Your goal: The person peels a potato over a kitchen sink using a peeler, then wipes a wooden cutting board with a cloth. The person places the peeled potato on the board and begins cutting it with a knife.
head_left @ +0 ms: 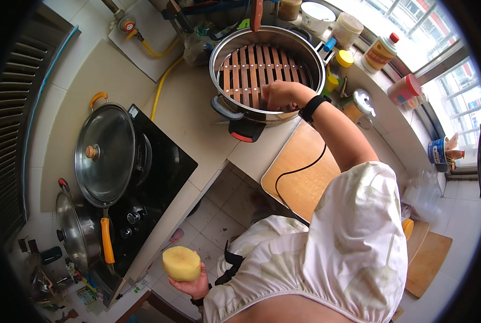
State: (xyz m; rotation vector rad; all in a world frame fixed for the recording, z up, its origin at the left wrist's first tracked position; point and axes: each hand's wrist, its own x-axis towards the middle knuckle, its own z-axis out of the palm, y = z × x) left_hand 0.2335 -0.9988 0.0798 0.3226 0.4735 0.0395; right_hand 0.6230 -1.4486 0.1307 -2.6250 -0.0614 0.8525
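Observation:
My left hand (192, 284) holds a large peeled yellow piece, apparently potato (181, 263), low in front of my body beside the counter edge. My right hand (281, 95) reaches down into a round stainless-steel electric pot (267, 32). Its fingers bend over the near right part of a slatted wooden steaming rack (244, 72) inside. The fingertips are partly hidden, so whether they grip the rack cannot be seen. A grey side handle (226, 109) and a black control grip with a red edge (246, 131) stick out at the pot's front.
A lidded wok (105, 155) and a lidded steel pot (73, 230) stand on the black cooktop (165, 171) at left. A wooden cutting board (293, 169) lies right of the pot, crossed by a black cord (282, 175). Bottles and jars (379, 52) line the windowsill.

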